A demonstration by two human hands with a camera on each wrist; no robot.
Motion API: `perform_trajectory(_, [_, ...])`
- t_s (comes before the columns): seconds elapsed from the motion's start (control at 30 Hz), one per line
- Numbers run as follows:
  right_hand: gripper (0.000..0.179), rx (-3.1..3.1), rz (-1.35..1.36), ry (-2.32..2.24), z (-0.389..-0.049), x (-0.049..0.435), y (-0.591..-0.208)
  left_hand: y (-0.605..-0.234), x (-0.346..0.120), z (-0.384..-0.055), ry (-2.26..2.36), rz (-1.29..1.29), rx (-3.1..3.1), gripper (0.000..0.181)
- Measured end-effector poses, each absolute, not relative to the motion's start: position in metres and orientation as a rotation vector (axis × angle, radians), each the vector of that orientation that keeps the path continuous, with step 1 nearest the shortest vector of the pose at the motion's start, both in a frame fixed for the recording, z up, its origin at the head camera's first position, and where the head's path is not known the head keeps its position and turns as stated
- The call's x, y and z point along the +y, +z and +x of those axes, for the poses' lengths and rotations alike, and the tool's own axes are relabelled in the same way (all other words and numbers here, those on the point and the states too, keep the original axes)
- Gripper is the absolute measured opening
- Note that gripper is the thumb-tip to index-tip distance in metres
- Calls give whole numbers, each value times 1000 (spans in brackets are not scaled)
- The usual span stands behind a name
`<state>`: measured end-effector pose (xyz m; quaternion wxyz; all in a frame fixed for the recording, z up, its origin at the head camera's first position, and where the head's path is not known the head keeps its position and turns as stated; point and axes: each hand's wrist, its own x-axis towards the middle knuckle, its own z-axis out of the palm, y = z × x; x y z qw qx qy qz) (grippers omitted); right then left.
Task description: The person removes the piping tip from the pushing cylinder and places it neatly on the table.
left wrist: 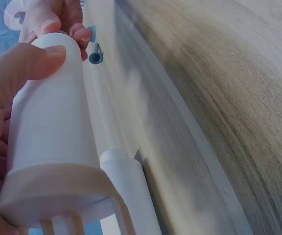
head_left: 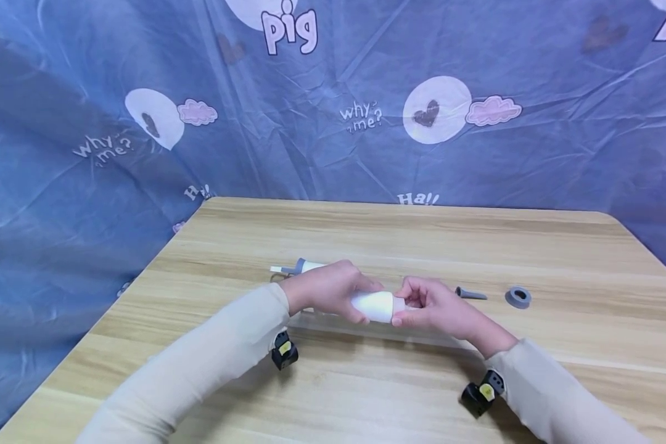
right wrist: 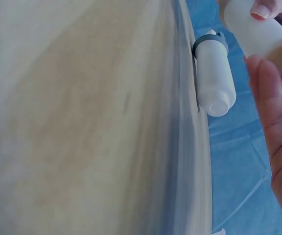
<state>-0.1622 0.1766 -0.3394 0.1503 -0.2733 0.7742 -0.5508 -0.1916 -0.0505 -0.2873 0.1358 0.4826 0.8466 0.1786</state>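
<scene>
My left hand point(head_left: 335, 288) grips a white bottle-like cylinder point(head_left: 374, 306) from above, thumb and fingers wrapped round its body, above the table. At its near end in the left wrist view is a wide beige collar point(left wrist: 58, 188) with prong-like parts. My right hand point(head_left: 435, 310) pinches the pale, narrower end piece point(head_left: 399, 304) between thumb and fingers. Behind the left hand lies a second white bottle point(right wrist: 214, 73) with a grey collar, partly hidden in the head view; its rounded end shows in the right wrist view.
To the right of the hands, a small grey funnel-shaped piece point(head_left: 470, 294) and a grey ring point(head_left: 518, 297) lie on the wooden table point(head_left: 399, 240). A blue printed cloth point(head_left: 311, 154) hangs behind and left of the table. Black cameras point(head_left: 285, 351) are strapped at both wrists.
</scene>
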Motion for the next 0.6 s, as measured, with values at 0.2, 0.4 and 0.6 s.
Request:
perform_trajectory(0.2, [21,2189,-905,-1612,-162,175,-342,-286,-53,-194,576,1398,2412,47])
perform_trajectory(0.4, [17,2204,-1083,-1606,-156,172,-343,-283,-55,-194,537,1420,2392,49])
perform_trajectory(0.6, [16,2278,-1127,-1541,-151,169,-339,-279,-56,-194,591,1375,2355,46])
